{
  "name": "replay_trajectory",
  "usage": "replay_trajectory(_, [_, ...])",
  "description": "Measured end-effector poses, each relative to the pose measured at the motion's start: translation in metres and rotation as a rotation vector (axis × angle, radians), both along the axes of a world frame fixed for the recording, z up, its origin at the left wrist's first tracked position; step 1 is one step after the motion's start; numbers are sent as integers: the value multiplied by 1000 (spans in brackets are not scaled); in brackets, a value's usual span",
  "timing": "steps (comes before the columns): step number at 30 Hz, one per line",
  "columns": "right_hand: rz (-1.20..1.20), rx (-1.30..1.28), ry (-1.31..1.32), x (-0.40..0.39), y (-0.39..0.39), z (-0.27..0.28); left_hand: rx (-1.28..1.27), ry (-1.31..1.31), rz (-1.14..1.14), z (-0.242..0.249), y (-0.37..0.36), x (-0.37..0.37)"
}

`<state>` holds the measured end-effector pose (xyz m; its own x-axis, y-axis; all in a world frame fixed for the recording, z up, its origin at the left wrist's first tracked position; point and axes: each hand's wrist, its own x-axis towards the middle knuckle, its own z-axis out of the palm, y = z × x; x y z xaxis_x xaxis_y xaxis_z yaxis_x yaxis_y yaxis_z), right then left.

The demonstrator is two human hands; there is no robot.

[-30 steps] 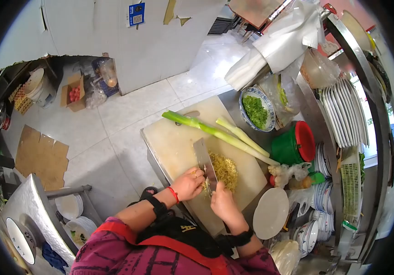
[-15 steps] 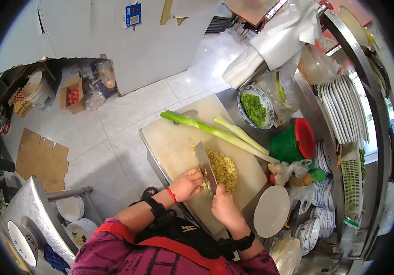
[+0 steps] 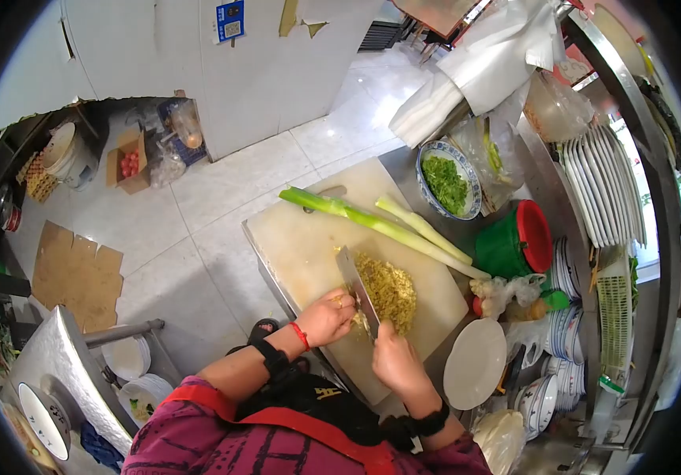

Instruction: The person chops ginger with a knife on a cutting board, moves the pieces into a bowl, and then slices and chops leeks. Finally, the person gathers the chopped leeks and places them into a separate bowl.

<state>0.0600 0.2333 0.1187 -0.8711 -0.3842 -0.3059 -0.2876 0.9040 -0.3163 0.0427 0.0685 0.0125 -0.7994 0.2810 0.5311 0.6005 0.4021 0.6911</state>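
Observation:
A cleaver (image 3: 356, 283) stands on edge over the white cutting board (image 3: 293, 237), its handle in my right hand (image 3: 394, 356). Left of the blade, my left hand (image 3: 326, 318) has its fingers curled at the board; small pale pieces show by the fingertips, but what they press on is mostly hidden. A pile of finely chopped yellow food (image 3: 390, 293) lies just right of the blade. Beyond it, a long green-and-white stalk (image 3: 372, 225) and a shorter pale stalk (image 3: 423, 229) lie across the board.
A bowl of chopped greens (image 3: 445, 185), a green container with a red rim (image 3: 506, 241) and an oval white plate (image 3: 475, 362) stand right of the board. Stacked plates (image 3: 601, 186) fill the right rack. A metal surface (image 3: 63, 348) is at lower left.
The whole view has shifted slightly, moving most things a little to the right. Both hands keep their places by the cleaver, with little other visible change.

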Motion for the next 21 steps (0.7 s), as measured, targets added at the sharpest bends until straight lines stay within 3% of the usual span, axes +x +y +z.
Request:
replay_trajectory(4, [-74, -83, 47, -6, -5, -16, -27, -9, -7, 4, -2, 1])
replay_trajectory(10, [-5, 20, -18, 8, 4, 15, -37, -3, 3, -1, -1, 1])
replay_trajectory(14, [-11, -64, 91, -2, -3, -24, -8, 18, -6, 0, 0, 1])
replay_trajectory(17, [34, -71, 35, -1, -1, 9, -8, 23, 2, -1, -1, -1])
replay_trajectory(21, [3, -108, 51, -2, 2, -18, -53, 37, -5, 0, -2, 1])
